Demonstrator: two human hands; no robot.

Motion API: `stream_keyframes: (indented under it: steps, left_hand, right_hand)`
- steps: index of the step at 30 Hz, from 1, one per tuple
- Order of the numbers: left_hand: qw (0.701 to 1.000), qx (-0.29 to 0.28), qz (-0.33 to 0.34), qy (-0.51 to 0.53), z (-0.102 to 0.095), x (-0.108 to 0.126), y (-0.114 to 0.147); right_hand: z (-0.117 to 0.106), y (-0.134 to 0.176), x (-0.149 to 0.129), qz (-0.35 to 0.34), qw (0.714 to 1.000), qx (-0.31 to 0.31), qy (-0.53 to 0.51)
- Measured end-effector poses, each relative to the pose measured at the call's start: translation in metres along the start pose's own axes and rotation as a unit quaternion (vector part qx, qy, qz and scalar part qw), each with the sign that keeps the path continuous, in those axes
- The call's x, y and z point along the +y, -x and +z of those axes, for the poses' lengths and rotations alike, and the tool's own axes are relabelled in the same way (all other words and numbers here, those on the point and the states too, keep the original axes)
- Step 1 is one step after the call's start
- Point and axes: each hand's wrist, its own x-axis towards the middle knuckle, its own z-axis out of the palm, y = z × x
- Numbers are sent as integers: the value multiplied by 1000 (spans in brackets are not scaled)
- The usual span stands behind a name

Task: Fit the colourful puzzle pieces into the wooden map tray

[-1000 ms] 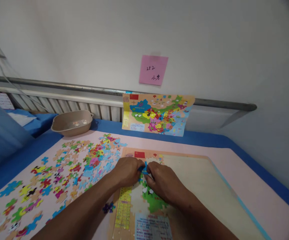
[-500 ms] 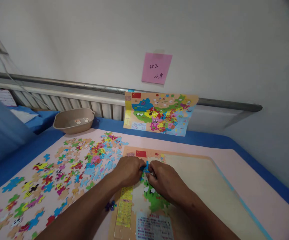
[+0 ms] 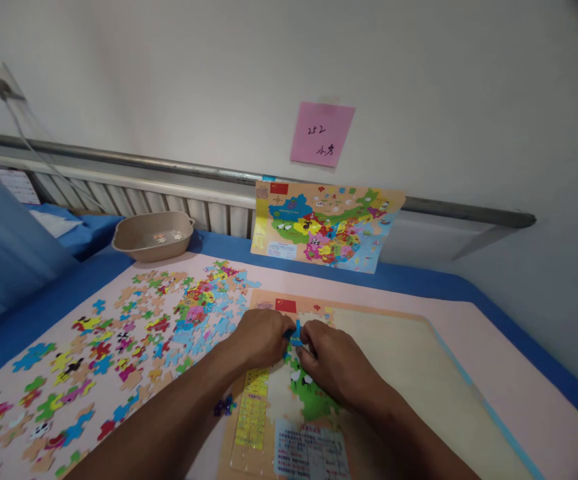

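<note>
My left hand [image 3: 265,337] and my right hand [image 3: 333,352] are close together over the upper left part of a puzzle board [image 3: 399,367]. Both are closed, with fingertips pinching a small blue puzzle piece [image 3: 297,335] between them. My fingers partly cover it, so its outline does not show in full. Below the hands lies a joined green patch with sheep [image 3: 311,397]. A yellow printed strip [image 3: 251,420] and a pale blue text panel [image 3: 311,450] fill the board's lower left. Near its top edge is a red flag section [image 3: 285,306].
Many loose puzzle pieces [image 3: 103,350] spread over the pink table surface at left. A purple piece [image 3: 225,405] lies beside the board. Behind stand a beige basin [image 3: 153,250] with a few pieces inside and a reference map [image 3: 329,227] against the rail [image 3: 189,165]. A pink note [image 3: 323,135] hangs above.
The view has shifted slightly, so everything sits a little further right. Both hands keep their pinch on the blue piece at the same place on the board.
</note>
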Motion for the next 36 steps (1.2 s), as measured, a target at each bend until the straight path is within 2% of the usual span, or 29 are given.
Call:
stream_keyframes:
  steps: [18, 25, 36]
  left_hand:
    - [1000, 6, 7, 7, 3, -3, -1]
    - [1000, 10, 6, 7, 6, -5, -2]
    - [1000, 10, 0, 7, 8, -6, -6]
  right_hand:
    - [2, 1, 10, 1, 999, -11, -35]
    - [1, 4, 11, 6, 1000, 2, -30]
    - [0, 1, 10, 19, 999, -13, -22]
